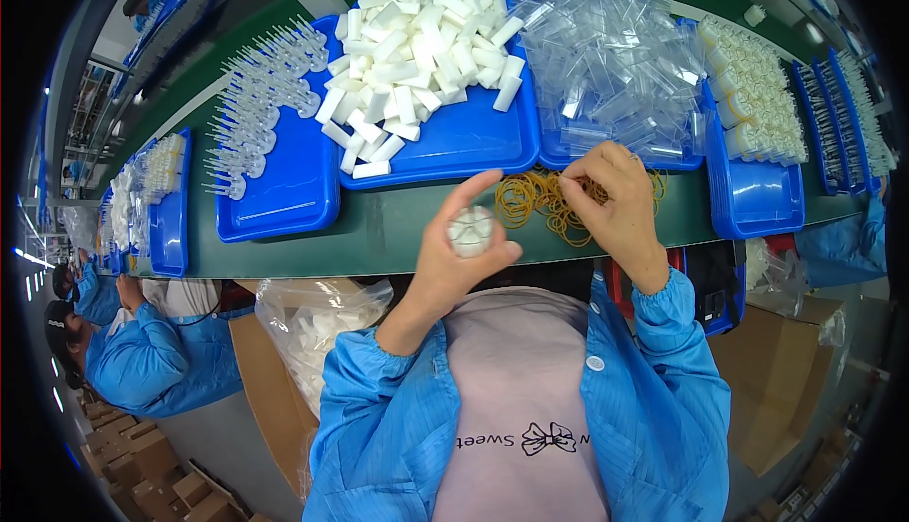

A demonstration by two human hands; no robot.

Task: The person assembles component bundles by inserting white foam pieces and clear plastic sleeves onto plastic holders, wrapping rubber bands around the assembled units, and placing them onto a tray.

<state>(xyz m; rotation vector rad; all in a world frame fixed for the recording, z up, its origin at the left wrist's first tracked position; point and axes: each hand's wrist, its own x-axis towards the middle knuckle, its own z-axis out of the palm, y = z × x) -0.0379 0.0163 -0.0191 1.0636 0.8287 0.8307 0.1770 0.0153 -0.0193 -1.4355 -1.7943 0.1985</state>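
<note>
Seen end-on, a round bundle of white pieces [471, 231] with clear edges between them sits in my left hand [447, 262]. The thumb and fingers curl round its sides, and the index finger reaches past its far side. To the right, my right hand [611, 198] hovers at a loose heap of yellow rubber bands [530, 198] on the green bench. Its thumb and index finger come together in a pinch; whatever lies between the tips is too small to make out.
Beyond my hands stand blue trays of white blocks [417, 58] and clear plastic sleeves [615, 58]. A left tray holds thin-stemmed clear parts [260, 106]; banded white bundles [753, 91] fill one at right. The green bench edge [369, 262] runs before me. Co-workers [156, 356] sit at left.
</note>
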